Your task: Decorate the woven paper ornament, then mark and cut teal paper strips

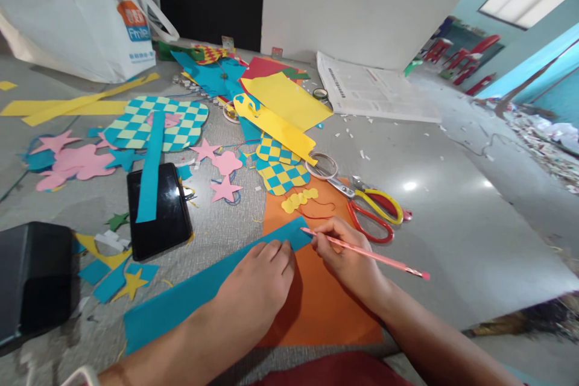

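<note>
So, we have the left hand (257, 283) pressed flat, fingers together, on a teal paper strip (190, 298) whose end lies across an orange sheet (316, 295). The strip looks light and floppy, best pinned flat. Over the sheet, the right hand (346, 259) pinches a pink pencil (375, 256).
</note>
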`<state>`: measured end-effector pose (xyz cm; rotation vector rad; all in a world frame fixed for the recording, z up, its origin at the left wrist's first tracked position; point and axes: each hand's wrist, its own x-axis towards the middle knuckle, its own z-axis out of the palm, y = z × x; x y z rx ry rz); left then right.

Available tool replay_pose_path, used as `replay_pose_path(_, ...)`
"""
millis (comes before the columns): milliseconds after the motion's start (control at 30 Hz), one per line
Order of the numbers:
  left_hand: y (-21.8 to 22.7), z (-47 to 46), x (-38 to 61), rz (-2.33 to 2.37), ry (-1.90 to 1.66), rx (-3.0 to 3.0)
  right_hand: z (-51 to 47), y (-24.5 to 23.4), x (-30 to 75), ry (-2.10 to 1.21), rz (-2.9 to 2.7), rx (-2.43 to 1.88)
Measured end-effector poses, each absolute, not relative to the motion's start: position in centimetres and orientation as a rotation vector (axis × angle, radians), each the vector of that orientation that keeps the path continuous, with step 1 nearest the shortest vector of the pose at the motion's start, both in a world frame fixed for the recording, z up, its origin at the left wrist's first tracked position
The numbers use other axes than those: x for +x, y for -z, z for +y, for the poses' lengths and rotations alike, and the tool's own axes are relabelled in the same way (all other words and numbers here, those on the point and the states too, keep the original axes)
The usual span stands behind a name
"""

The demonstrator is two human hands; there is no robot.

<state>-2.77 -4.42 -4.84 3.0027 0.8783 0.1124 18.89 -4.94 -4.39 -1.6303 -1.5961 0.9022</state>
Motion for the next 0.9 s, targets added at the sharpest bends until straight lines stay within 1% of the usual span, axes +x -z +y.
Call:
replay_pose_path(233,4.58,-4.30,-2.73,0.870,-0.063,2.983,-4.92,4.39,18.75,-0.906,-1.583,-1.620)
replay_pose_path(567,4.98,-4.36,-2.67,0.892,-0.158,2.989,-4.90,4.35,18.90,-0.802,-1.600,-1.521)
replay_pose_path(767,4.37,-4.25,-2.49,0.872,-0.019,2.970,-5.27,4.52,18.77,-0.813,-1.671,-1.569)
replay_pose_path(900,4.66,-4.31,-2.63,0.880,-0.075,2.982,-4.94,4.48,18.87,-0.776,-1.648,-1.550)
